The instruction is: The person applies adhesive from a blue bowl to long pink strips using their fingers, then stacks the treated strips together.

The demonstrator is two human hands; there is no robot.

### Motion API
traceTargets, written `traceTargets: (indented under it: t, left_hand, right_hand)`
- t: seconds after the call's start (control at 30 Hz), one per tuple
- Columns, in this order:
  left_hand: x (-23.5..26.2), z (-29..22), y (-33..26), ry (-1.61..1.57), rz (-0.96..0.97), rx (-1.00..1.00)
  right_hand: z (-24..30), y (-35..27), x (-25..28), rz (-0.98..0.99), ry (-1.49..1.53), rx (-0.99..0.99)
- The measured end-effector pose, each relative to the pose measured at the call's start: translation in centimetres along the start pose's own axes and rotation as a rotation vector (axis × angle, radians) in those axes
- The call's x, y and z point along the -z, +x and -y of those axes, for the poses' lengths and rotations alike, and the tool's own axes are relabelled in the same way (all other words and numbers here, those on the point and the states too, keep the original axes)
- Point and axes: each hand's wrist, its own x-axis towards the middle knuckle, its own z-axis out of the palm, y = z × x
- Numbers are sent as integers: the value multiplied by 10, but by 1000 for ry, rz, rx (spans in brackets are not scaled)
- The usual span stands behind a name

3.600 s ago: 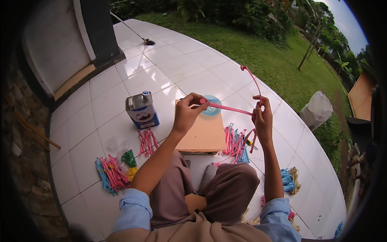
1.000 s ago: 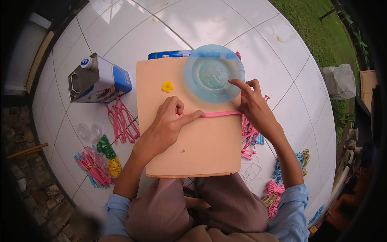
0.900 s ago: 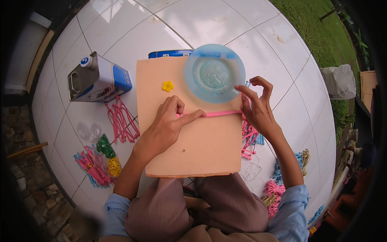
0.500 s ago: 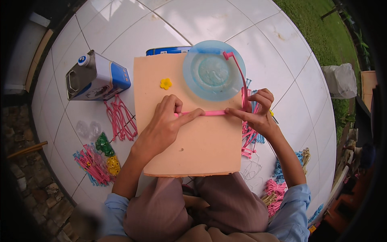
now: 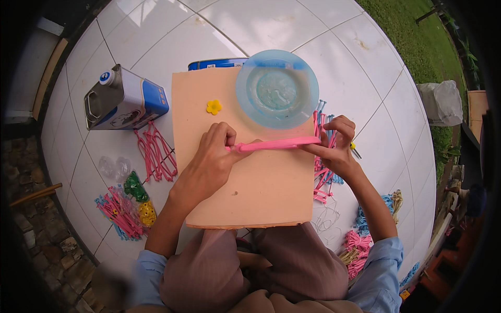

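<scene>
While the left hand [image 5: 211, 156] is pinching a pink strap [image 5: 282, 143] at one end, the right hand [image 5: 339, 149] is clamping it at the other.
The strap is stretching above the tan board's [image 5: 250, 193] middle; a yellow flower [image 5: 213, 107] is lying at the board's far left, a blue plate [image 5: 276, 89] is covering its far-right corner, and a metal can [image 5: 128, 101] is standing to its left.

Loc.: home, prob. porch/terrace, outdoors, daylight. Evid.: wht. tiled flr. [image 5: 386, 141] abutting grass lawn [image 5: 389, 31] upper R; pale door [image 5: 25, 73] w/ tan sill [image 5: 50, 81] far L; rough stone surf. [image 5: 52, 240] lower L.
</scene>
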Motion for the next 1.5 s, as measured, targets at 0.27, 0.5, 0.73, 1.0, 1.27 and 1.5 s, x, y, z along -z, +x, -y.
traceTargets:
  t: [0.27,0.5,0.73,1.0,1.27,1.5]
  left_hand:
    - [-5,-1,-7,62,-76,-81]
    - [7,-35,-19,-482,-135,-29]
    - [89,-78,-60,-1172,-622,-83]
    - [124,-156,-134,-917,-664,-120]
    - [129,-139,-131,-997,-629,42]
    - [130,-129,-129,-665,-715,234]
  right_hand:
    - [39,-7,4,-74,440,-270]
    - [77,-11,75,-197,309,-263]
    - [152,91,185,-168,547,-155]
    - [253,198,185,-363,625,-231]
    - [294,199,99,-425,705,-133]
    - [273,172,132,-422,267,-331]
